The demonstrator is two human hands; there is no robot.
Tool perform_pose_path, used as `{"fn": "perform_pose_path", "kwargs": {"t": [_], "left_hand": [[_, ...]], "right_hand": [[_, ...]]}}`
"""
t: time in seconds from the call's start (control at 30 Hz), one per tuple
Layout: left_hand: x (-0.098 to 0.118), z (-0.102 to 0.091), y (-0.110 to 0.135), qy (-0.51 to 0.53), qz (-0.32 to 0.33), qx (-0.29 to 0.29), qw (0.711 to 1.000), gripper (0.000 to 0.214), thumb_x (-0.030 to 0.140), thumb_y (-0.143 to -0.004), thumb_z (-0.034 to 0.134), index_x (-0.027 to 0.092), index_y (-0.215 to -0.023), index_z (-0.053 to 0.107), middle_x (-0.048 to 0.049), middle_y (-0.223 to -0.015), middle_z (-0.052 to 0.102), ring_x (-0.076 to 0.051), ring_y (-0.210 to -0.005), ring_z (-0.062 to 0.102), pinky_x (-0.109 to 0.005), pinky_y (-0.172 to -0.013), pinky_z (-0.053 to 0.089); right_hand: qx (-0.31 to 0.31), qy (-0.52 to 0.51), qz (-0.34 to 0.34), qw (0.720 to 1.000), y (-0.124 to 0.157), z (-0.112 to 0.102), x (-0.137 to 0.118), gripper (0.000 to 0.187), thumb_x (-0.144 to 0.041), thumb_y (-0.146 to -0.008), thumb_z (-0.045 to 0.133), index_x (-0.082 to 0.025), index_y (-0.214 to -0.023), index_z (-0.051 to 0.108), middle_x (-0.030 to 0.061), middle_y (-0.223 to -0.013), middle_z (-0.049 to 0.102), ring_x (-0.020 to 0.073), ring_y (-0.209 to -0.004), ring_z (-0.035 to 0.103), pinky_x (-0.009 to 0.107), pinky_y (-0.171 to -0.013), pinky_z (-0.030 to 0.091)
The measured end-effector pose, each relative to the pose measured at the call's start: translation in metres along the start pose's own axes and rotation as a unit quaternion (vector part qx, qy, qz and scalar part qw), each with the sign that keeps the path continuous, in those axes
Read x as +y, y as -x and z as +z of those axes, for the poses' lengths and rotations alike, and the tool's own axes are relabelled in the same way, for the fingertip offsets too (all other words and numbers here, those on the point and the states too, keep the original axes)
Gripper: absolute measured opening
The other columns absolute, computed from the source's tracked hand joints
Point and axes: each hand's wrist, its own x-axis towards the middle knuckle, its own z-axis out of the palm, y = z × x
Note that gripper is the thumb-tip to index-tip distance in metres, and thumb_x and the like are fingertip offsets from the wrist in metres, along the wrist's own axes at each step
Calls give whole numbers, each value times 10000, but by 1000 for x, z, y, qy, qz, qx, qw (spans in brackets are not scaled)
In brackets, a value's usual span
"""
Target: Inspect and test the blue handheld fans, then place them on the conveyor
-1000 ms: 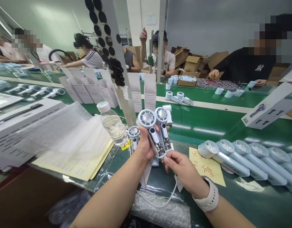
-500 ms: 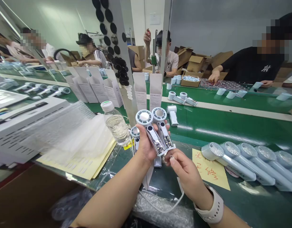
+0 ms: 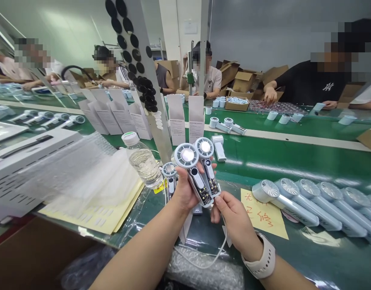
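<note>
My left hand [image 3: 185, 192] is closed around two light-blue handheld fans, held side by side and tilted. Both handles lack a front cover, so circuit boards show on the left fan [image 3: 195, 174] and the right fan [image 3: 208, 165]. Small lit digits appear on the right fan's round display. At the right fan's lower end, my right hand [image 3: 230, 211] pinches the end of a white cable [image 3: 210, 266]; the plug itself is mostly hidden by the fingers. Another open-handled fan [image 3: 170, 172] is just left of my left hand, partly covered by it.
A water bottle [image 3: 141, 161] stands left, beside yellow sheets [image 3: 119, 219] under clear wrap. Several closed fans [image 3: 294, 201] lie right, by a yellow note [image 3: 265, 213]. White boxes [image 3: 196, 119] and a metal post [image 3: 157, 121] stand ahead. Co-workers sit across the green belt [image 3: 294, 157].
The view has shifted slightly right. My right hand's fingers have moved to the right fan's lower end with the cable, and that fan's display now shows lit digits.
</note>
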Motion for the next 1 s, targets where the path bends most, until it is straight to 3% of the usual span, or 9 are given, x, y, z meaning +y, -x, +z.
{"fn": "perform_pose_path", "kwargs": {"t": [0.17, 0.27, 0.33, 0.43, 0.53, 0.73, 0.83, 0.93, 1.0], "left_hand": [[3, -1, -3, 30, -37, 27, 998, 626, 783, -585, 727, 184, -752, 649, -88, -1003, 733, -311, -1078, 673, -376, -839, 569], [4, -1, -3, 24, -41, 40, 998, 496, 650, -646, 742, 180, -784, 663, -95, -956, 743, -325, -1061, 679, -405, -852, 562], [2, -2, 0, -6, -59, 8, 998, 446, 556, -610, 789, 173, -811, 681, -99, -929, 746, -338, -1030, 685, -416, -838, 558], [-3, -3, 7, -93, -105, -76, 987, 526, 486, -524, 888, 164, -902, 715, -99, -881, 745, -336, -981, 687, -394, -810, 542], [-8, -4, 8, -160, -91, -107, 977, 525, 512, -535, 906, 177, -900, 734, -75, -821, 729, -300, -962, 673, -371, -840, 517], [-4, 2, -1, -92, -85, -8, 992, 446, 615, -762, 717, 187, -880, 675, -37, -831, 675, -186, -798, 631, -354, -833, 517], [-1, 4, 1, -53, -141, -23, 988, 381, 430, -743, 791, 202, -994, 617, 3, -812, 624, -149, -709, 598, -328, -730, 530], [-1, 4, 6, -62, -161, -59, 983, 485, 190, -655, 822, 214, -1067, 567, 19, -855, 603, -136, -728, 593, -289, -671, 520], [-2, 3, 7, -68, -159, -88, 981, 477, 184, -671, 800, 215, -1075, 548, 15, -879, 597, -143, -749, 604, -305, -689, 530]], "right_hand": [[6, 83, -68, 994, -2, -11, -7, 419, -591, -915, 529, -221, -724, 577, 15, -727, 594, 199, -740, 551, 327, -704, 451], [62, 132, -91, 985, -5, -19, -7, 377, -559, -936, 504, -223, -829, 637, 53, -866, 658, 241, -894, 597, 370, -813, 476], [85, 122, -80, 986, -7, -24, -5, 362, -545, -944, 507, -235, -1059, 655, 87, -1109, 691, 272, -1116, 594, 417, -954, 464], [28, 35, -76, 996, -11, -32, -5, 458, -528, -933, 557, -267, -1309, 559, 94, -1379, 613, 276, -1314, 523, 446, -1053, 447], [19, 0, -102, 995, -13, -41, -14, 502, -517, -876, 656, -259, -1298, 568, 108, -1345, 644, 290, -1272, 567, 444, -1007, 496], [42, -39, -53, 997, -17, -53, -28, 486, -402, -748, 802, -249, -1174, 625, 72, -1178, 687, 256, -1048, 644, 424, -926, 527], [52, -99, -22, 994, -16, -50, -28, 375, -414, -783, 745, -244, -1100, 638, 51, -1022, 700, 221, -862, 658, 415, -821, 555], [47, -133, -34, 989, -12, -47, -30, 401, -395, -772, 750, -255, -1126, 627, 70, -1082, 686, 242, -931, 665, 433, -844, 561], [46, -136, -49, 988, -10, -46, -32, 432, -395, -778, 749, -267, -1166, 608, 85, -1145, 668, 259, -985, 661, 446, -853, 566]]}}
